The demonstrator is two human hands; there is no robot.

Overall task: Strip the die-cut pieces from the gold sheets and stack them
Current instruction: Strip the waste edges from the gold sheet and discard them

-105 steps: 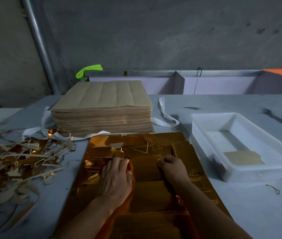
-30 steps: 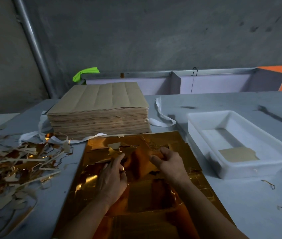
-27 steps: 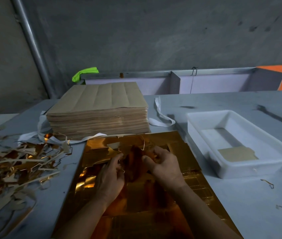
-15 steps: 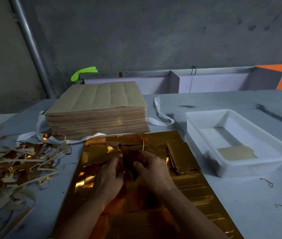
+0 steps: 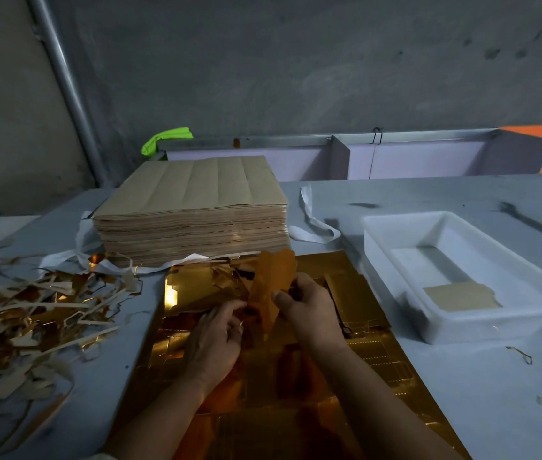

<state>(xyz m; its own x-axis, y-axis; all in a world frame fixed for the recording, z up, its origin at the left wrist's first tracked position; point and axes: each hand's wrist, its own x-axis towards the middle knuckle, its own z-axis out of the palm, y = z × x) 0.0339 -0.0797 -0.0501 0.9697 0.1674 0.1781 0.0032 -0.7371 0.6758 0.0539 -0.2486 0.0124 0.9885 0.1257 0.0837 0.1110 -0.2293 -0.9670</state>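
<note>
Gold die-cut piece (image 5: 274, 280) stands nearly upright between both hands, above the gold sheets (image 5: 382, 356) lying on the counter (image 5: 495, 393). The right hand (image 5: 312, 310) pinches its right edge, and the left hand (image 5: 216, 336) curls its fingers on the lower left edge. Stripped pieces (image 5: 352, 293) lie stacked just beside the right hand. Scrap strips (image 5: 30, 313) litter the counter's left.

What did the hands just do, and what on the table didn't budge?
Both hands lay flat on the gold sheet; they have since worked a gold piece loose and lifted it. The right hand now pinches it upright above the sheet, the left hand close by its lower edge. The brown stack, white tray and scrap pile stayed put.
</note>
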